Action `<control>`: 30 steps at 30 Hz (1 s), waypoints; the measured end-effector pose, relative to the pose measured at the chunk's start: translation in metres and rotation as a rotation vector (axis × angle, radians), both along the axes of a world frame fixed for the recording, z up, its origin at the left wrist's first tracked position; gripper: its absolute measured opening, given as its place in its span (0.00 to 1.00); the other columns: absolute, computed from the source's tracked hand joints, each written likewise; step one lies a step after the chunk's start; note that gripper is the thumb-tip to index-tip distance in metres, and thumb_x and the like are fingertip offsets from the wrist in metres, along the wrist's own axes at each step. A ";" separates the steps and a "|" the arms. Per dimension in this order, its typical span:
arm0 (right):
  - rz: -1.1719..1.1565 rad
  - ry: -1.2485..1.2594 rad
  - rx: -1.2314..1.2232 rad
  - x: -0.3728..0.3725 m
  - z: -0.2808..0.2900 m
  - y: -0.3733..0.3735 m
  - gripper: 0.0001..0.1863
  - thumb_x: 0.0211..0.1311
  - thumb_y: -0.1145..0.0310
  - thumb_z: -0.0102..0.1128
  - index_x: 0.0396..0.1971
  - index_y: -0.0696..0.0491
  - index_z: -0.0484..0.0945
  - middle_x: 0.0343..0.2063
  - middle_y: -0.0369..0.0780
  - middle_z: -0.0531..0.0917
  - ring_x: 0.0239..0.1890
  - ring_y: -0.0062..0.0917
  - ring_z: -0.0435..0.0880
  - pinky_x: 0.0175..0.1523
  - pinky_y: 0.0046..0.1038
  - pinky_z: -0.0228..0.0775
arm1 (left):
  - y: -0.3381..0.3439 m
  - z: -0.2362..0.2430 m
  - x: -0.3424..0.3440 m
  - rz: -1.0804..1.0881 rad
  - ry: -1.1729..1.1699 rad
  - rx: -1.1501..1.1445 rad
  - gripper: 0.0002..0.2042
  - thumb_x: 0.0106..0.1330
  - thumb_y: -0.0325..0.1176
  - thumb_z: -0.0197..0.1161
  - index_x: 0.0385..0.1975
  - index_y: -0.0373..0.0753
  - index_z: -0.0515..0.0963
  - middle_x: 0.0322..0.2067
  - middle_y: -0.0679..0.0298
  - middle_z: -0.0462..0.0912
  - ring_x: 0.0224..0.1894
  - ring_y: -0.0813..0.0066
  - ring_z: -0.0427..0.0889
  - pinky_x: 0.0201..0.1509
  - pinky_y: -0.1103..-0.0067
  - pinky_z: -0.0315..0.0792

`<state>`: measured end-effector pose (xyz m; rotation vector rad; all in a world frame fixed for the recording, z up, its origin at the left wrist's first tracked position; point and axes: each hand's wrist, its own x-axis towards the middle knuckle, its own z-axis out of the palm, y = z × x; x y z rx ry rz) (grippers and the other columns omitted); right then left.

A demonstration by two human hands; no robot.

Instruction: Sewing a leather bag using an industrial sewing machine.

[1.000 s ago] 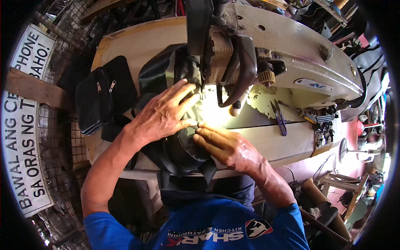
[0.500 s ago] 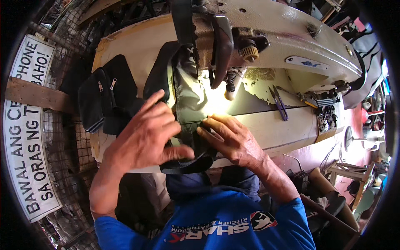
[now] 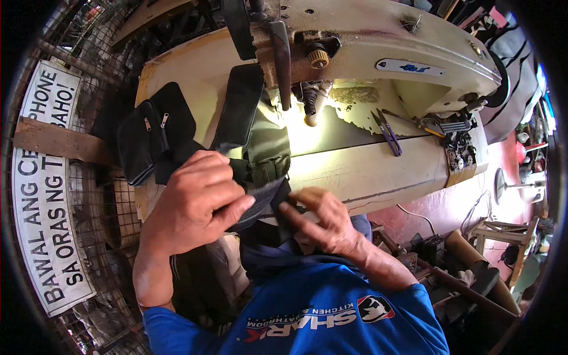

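My left hand (image 3: 192, 206) has curled, my right hand (image 3: 329, 223) dropped lower; can't tell if fingers grip. Black bag piece (image 3: 267, 142) lies up-frame, left of centre, long axis up-down, left hand nearer.

Harsh light glares beneath the sewing machine (image 3: 361, 41), bleaching the tabletop (image 3: 346, 183). The right hand (image 3: 324, 222) blurs slightly; edges curve into black.

Sewing workshop; heavy sewing machine (image 3: 378, 44) at 1 o'clock, bright light under its head, on a pale scuffed tabletop (image 3: 355, 171); purple-handled snips (image 3: 389, 137) at 2; bobbins (image 3: 460, 157) at 3; black fabric piece (image 3: 238, 109) at 11; zippered black pouch (image 3: 142, 133) at 10; wire mesh (image 3: 109, 204) and lettered sign (image 3: 52, 177) at 9; timber frame (image 3: 502, 229) nearer 4.
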<state>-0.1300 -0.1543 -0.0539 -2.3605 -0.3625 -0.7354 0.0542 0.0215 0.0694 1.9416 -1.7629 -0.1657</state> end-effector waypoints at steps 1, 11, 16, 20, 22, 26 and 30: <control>0.022 -0.016 -0.060 -0.001 -0.003 0.007 0.27 0.47 0.69 0.59 0.53 0.54 0.80 0.52 0.45 0.78 0.53 0.36 0.78 0.59 0.40 0.74 | -0.002 0.002 0.000 0.044 0.039 -0.059 0.11 0.55 0.33 0.74 0.26 0.34 0.79 0.24 0.60 0.74 0.32 0.61 0.75 0.45 0.67 0.73; 0.309 0.038 -0.226 -0.008 -0.008 0.026 0.26 0.51 0.65 0.56 0.52 0.59 0.78 0.54 0.45 0.77 0.51 0.35 0.79 0.59 0.37 0.73 | -0.021 0.003 -0.003 -0.065 0.077 0.179 0.12 0.60 0.37 0.71 0.30 0.35 0.79 0.21 0.60 0.77 0.25 0.59 0.79 0.29 0.69 0.70; -0.078 0.004 0.055 -0.004 0.010 -0.021 0.21 0.50 0.76 0.64 0.48 0.60 0.78 0.46 0.44 0.80 0.41 0.34 0.82 0.42 0.33 0.79 | -0.022 -0.004 -0.022 -0.190 0.073 0.280 0.11 0.62 0.40 0.69 0.31 0.38 0.81 0.20 0.61 0.79 0.23 0.60 0.80 0.28 0.70 0.71; -0.017 0.055 -0.141 0.035 0.013 -0.037 0.24 0.50 0.72 0.63 0.51 0.61 0.77 0.49 0.47 0.79 0.50 0.39 0.80 0.56 0.37 0.75 | -0.026 -0.007 -0.020 -0.222 0.088 0.274 0.11 0.62 0.40 0.69 0.31 0.37 0.81 0.22 0.61 0.78 0.23 0.61 0.78 0.30 0.70 0.71; 0.098 0.064 -0.218 0.040 0.003 -0.034 0.28 0.49 0.66 0.60 0.52 0.63 0.76 0.50 0.48 0.79 0.55 0.41 0.79 0.60 0.38 0.72 | -0.032 -0.014 -0.019 -0.246 0.107 0.278 0.11 0.63 0.39 0.68 0.30 0.36 0.80 0.24 0.60 0.79 0.25 0.61 0.78 0.31 0.70 0.72; 0.012 0.079 -0.227 0.028 -0.006 -0.024 0.28 0.49 0.67 0.56 0.52 0.64 0.76 0.53 0.51 0.79 0.58 0.42 0.78 0.65 0.39 0.71 | -0.047 -0.038 -0.002 -0.066 0.033 0.148 0.08 0.65 0.32 0.65 0.34 0.33 0.81 0.37 0.56 0.81 0.42 0.59 0.80 0.48 0.68 0.75; -0.008 0.067 -0.310 0.027 -0.003 -0.019 0.29 0.49 0.67 0.56 0.53 0.65 0.76 0.55 0.51 0.79 0.59 0.41 0.78 0.66 0.39 0.70 | -0.037 -0.071 0.011 -0.024 -0.063 0.086 0.12 0.63 0.28 0.64 0.45 0.35 0.81 0.44 0.57 0.82 0.50 0.58 0.80 0.57 0.66 0.73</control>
